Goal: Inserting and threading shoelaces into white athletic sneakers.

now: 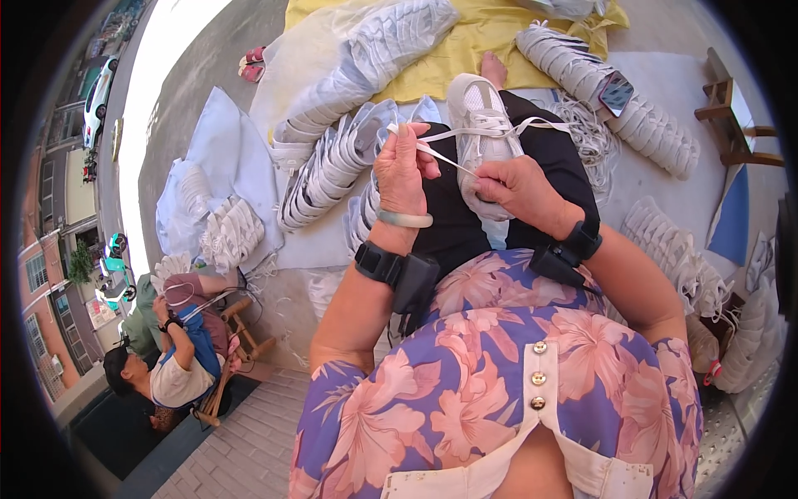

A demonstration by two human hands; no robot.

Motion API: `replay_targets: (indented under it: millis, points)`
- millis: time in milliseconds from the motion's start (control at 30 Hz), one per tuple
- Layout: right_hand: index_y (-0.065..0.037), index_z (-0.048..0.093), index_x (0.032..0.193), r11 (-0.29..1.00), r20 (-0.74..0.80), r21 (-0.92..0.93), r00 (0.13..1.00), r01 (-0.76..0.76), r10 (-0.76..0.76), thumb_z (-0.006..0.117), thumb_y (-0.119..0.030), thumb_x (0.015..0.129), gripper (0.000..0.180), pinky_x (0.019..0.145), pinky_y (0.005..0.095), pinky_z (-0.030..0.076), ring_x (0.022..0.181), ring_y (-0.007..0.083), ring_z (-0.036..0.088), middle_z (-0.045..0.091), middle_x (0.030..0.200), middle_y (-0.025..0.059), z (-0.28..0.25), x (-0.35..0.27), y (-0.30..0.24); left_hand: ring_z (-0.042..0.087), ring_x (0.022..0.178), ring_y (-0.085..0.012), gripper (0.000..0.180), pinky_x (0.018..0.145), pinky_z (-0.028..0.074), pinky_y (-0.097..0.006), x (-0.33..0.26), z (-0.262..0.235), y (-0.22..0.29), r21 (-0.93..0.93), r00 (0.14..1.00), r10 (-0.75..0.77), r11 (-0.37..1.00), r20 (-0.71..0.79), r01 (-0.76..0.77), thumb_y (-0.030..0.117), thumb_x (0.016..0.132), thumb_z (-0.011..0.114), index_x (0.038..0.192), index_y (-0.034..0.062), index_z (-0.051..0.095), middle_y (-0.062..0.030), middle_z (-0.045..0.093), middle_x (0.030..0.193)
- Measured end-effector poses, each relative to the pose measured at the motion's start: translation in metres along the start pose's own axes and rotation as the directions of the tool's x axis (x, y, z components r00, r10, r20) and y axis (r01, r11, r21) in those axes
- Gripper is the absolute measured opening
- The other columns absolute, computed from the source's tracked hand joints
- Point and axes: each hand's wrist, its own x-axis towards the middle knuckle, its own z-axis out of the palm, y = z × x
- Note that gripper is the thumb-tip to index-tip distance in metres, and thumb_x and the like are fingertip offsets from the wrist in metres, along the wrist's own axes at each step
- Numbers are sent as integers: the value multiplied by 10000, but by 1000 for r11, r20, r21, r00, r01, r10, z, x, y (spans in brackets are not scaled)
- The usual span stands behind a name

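A white lace-up shoe [485, 96] rests on my lap between my dark-trousered legs, toe pointing away from me. White shoelace [450, 133] threads its upper eyelets, and one loose length trails off to the right across my leg. Raised at the shoe's left side, my left hand [402, 172] is closed, pinching lace between thumb and fingers. My right hand [525, 190] is closed over the heel end of the shoe, with a stretch of lace running taut from it to my left fingers. Whether the right hand also grips the shoe's edge is hidden.
Nested rows of white shoe uppers [324, 179] lie to the left, and another row [657, 133] to the right with a phone [616, 93] on it. Loose laces [586, 137] are heaped beside my right leg. A wooden stool [731, 112] stands far right. Another person [187, 345] sits lower left.
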Motion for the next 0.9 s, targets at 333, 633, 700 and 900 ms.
replay_targets:
  millis: [333, 633, 700, 900]
  points:
    - [-45, 614, 737, 1000, -82, 6, 996, 19, -18, 609, -188, 774, 147, 534, 336, 449, 594, 295, 584, 580, 619, 134, -2, 2, -6, 529, 474, -113, 368, 390, 395, -204, -12, -5, -28, -117, 736, -500, 786, 456, 607, 376, 927, 443, 900, 29, 562, -54, 576, 660]
    - [-52, 620, 830, 972, -107, -224, 990, 69, -95, 612, -158, 768, 123, 584, 343, 468, 650, 290, 595, 603, 685, 96, -18, 6, 10, 458, 413, -51, 161, 378, 357, -177, 4, 14, -30, 170, 961, -160, 978, 227, 123, 186, 875, 568, 789, 50, 573, -8, 557, 609]
    - [-76, 610, 904, 897, -198, -416, 947, 151, -252, 581, -132, 775, 144, 611, 364, 471, 730, 286, 599, 601, 776, 107, -19, 7, 15, 454, 410, -50, 165, 375, 351, -178, 15, 15, -35, 177, 982, -129, 979, 141, 103, 183, 873, 570, 777, 49, 572, -9, 554, 600]
    - [-72, 609, 979, 936, -259, -345, 950, 75, -171, 549, -98, 783, 207, 636, 380, 471, 746, 312, 599, 613, 786, 146, -13, 20, 25, 437, 380, -72, 210, 361, 347, -201, 34, 19, -54, 297, 999, -38, 954, -12, 40, 181, 867, 576, 730, 24, 548, -23, 535, 569]
